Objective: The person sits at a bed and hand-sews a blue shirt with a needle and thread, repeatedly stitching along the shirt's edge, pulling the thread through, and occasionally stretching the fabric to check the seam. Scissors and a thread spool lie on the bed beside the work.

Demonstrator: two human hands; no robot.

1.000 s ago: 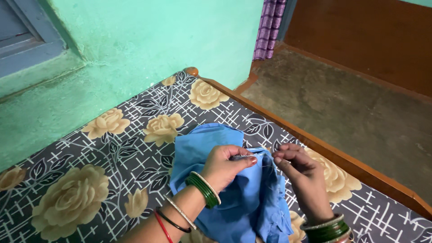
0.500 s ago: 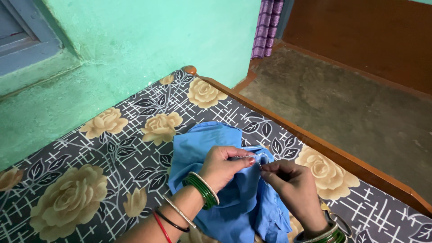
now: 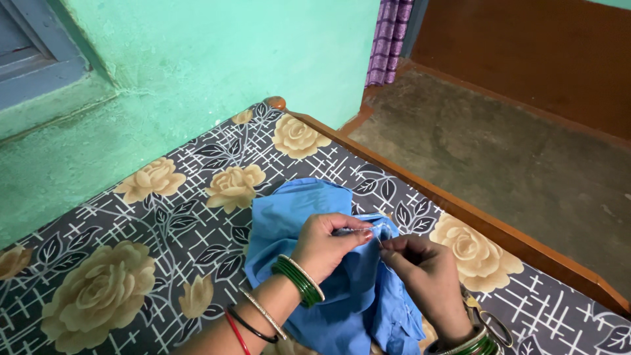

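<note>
Her left hand [image 3: 328, 243] pinches a raised fold of the blue garment [image 3: 342, 289] between thumb and fingers, and her right hand [image 3: 424, 266] is closed to a fine pinch just beside it, on what looks like a needle [image 3: 377, 238], though it is too thin to be sure of. The two sets of fingertips almost touch at the fold. The cloth lies bunched on the floral bedsheet [image 3: 164, 223], near the wooden bed rail [image 3: 499, 230], with the rest trailing toward her lap. I would worry about the left thumb: it sits right where the point seems to come through, so a hard push could prick it. With the fabric so crumpled, a stitch might also catch a second layer underneath. A pair of scissors [image 3: 490, 322] lies by her right wrist.
</note>
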